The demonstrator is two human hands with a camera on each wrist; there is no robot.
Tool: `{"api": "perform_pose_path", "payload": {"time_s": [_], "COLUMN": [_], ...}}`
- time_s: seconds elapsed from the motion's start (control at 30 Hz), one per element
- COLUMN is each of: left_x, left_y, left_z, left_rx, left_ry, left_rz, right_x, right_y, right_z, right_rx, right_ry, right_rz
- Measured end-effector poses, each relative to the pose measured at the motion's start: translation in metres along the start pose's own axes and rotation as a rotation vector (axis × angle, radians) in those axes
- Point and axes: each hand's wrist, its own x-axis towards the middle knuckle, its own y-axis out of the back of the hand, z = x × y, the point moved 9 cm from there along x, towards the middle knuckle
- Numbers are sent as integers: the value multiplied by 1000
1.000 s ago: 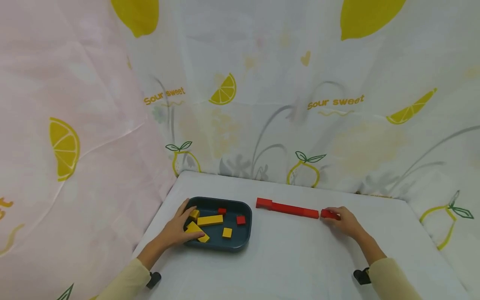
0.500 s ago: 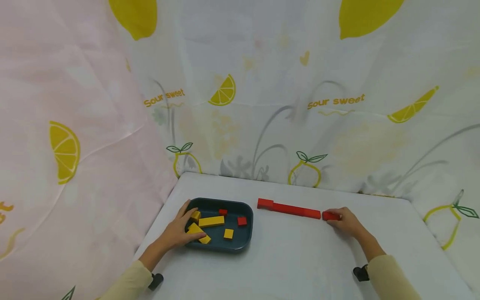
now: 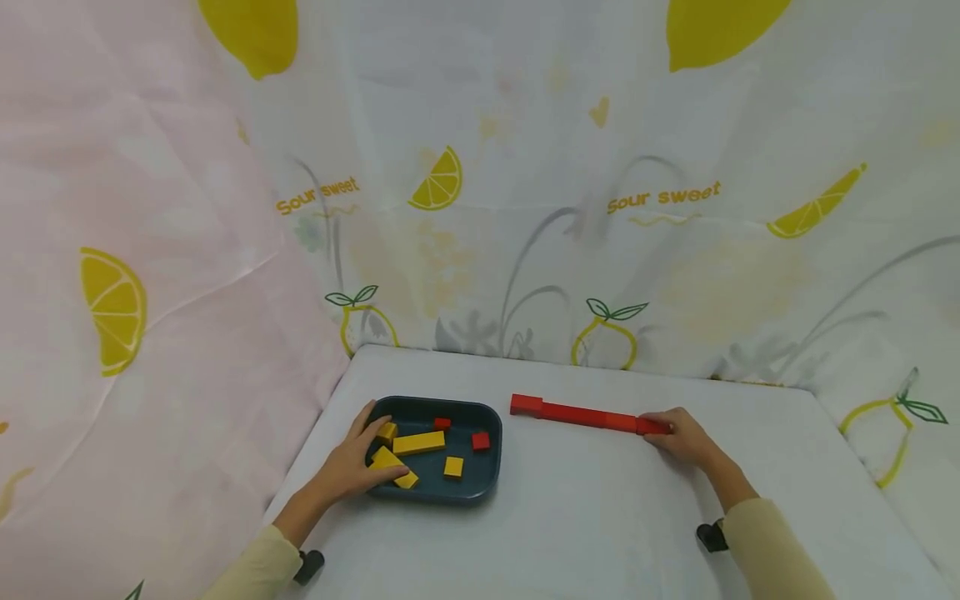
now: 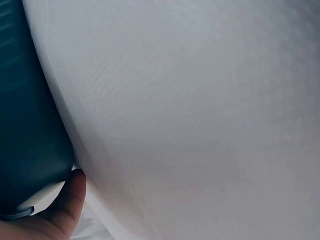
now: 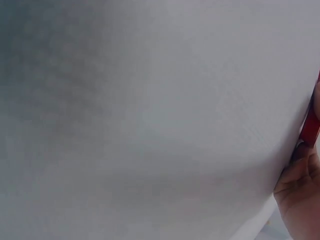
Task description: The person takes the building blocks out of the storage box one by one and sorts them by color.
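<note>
My left hand holds the left end of a dark blue-green tray, thumb over its near left corner, fingers at the far left. In the left wrist view, a digit meets the tray's outer wall. Inside lie yellow blocks, one long bar, one small cube and others by my fingers, plus two small red blocks. On the right, my right hand pinches a red block against the right end of a line of red blocks. The right wrist view shows only part of that hand and some red.
A white cloth covers the table. Behind it and to the left hang fabric sheets printed with lemons and "Sour sweet". The tray's right wall stands a short way left of the red line's thicker left block.
My right hand has slid the red block left, closing the small gap to the red line. My left hand has stayed at the tray; the head view has shifted slightly.
</note>
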Motion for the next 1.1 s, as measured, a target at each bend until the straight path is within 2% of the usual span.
{"api": "perform_pose_path", "payload": {"time_s": [0.2, 0.27, 0.37, 0.63, 0.9, 1.1], "left_x": [1, 2, 2, 1, 3, 3], "left_y": [1, 1, 1, 1, 4, 2], "left_z": [3, 3, 3, 1, 1, 2], "left_rx": [-4, -7, -8, -6, 0, -9], "left_ry": [-20, -22, -20, -13, -15, -12], "left_rz": [13, 12, 11, 7, 15, 8], "right_x": [0, 0, 1, 0, 2, 3], "right_y": [2, 2, 1, -3, -2, -3], "right_z": [-5, -5, -2, 15, 16, 19], "right_rx": [-2, -2, -2, 97, 120, 143], "right_ry": [57, 54, 25, -139, -158, -185], "right_rz": [26, 28, 18, 24, 51, 3]}}
